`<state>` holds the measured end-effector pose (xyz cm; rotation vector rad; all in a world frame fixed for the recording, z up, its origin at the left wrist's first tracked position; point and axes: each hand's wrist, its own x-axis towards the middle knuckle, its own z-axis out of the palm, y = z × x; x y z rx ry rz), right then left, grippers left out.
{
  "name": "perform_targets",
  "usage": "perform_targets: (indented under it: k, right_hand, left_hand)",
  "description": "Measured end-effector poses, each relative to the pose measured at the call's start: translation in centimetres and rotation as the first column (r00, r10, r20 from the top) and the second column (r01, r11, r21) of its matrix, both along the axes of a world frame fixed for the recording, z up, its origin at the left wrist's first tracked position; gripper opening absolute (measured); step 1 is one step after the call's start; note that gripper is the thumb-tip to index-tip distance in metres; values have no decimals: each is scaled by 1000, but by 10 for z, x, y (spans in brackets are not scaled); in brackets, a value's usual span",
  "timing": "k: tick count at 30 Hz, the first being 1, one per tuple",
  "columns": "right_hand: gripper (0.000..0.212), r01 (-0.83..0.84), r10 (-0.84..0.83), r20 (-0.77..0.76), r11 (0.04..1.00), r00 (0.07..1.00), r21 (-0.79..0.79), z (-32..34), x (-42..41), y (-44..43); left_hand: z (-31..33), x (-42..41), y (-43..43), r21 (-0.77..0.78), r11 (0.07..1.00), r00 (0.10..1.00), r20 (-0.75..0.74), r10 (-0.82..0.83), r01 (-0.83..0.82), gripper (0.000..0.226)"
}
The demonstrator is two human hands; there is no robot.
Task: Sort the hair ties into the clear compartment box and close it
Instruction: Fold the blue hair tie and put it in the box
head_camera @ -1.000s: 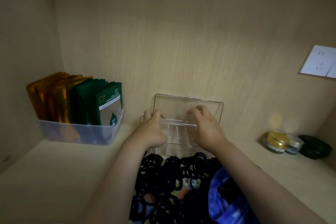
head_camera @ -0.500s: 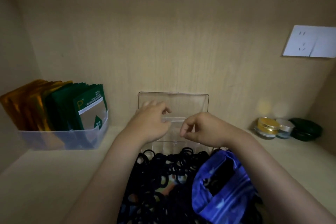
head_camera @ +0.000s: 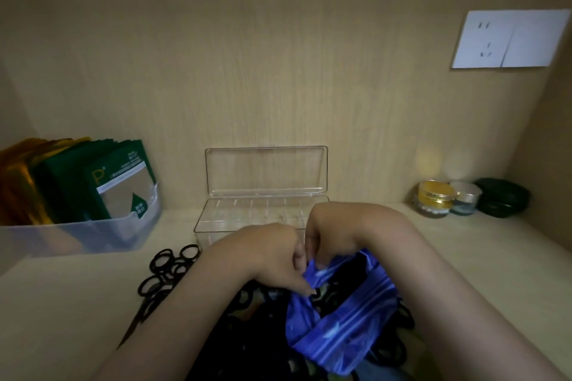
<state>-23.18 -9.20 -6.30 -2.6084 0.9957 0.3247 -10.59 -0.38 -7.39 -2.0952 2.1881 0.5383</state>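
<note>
The clear compartment box stands on the shelf against the back wall, its lid raised upright. In front of it lies a pile of black hair ties, spreading under my arms. A blue plastic bag with more dark ties inside sits on the pile at centre right. My left hand pinches the bag's upper left rim. My right hand curls over the same rim from above, fingers gripping the blue plastic. Both hands hide the box's front edge.
A translucent bin with green and gold sachets stands at the left. Three small cosmetic jars sit at the back right near the side wall. A white wall socket is mounted high on the right.
Both hands left the box lid, which now stands open, and dropped down toward me onto the blue bag's rim. The view shifted, showing more of the box.
</note>
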Motion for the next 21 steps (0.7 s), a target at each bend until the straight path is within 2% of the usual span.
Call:
perform_targets:
  k: [2,6,10,13,16,18,19,21]
  right_hand:
    - [15,7,-9,100,1000,995,21,8,-5,-1]
    - [2,15,-61,302,988,951,151,28,-20,-2]
    - [15,-76,-105,530,948,842,308,38,-29,-2]
    - [15,-191,-180,692,886,699,423,39,-25,1]
    - [16,-240,-279,767,841,577,486,37,-18,3]
    - [20,-265,-329,786,813,524,518,37,-16,3]
    - [18,-264,-342,790,811,508,522,37,-15,4]
    - [12,-184,-346,810,861,474,475,36,-10,6]
  left_hand:
    - [3,2,0,-39,999,1000,-12,5,-5,12]
    - [21,17,2,-168,984,990,-137,38,-61,13]
    - [39,33,7,-328,936,941,-337,11,-128,15]
    - [48,40,12,-356,909,822,-569,-25,-218,20]
    - [53,45,16,-272,914,618,-785,-30,-301,23]
    - [56,48,18,-229,910,511,-859,-23,-345,21]
    - [57,50,18,-228,903,480,-877,-28,-365,19]
    - [60,51,19,-291,859,491,-870,-54,-421,13]
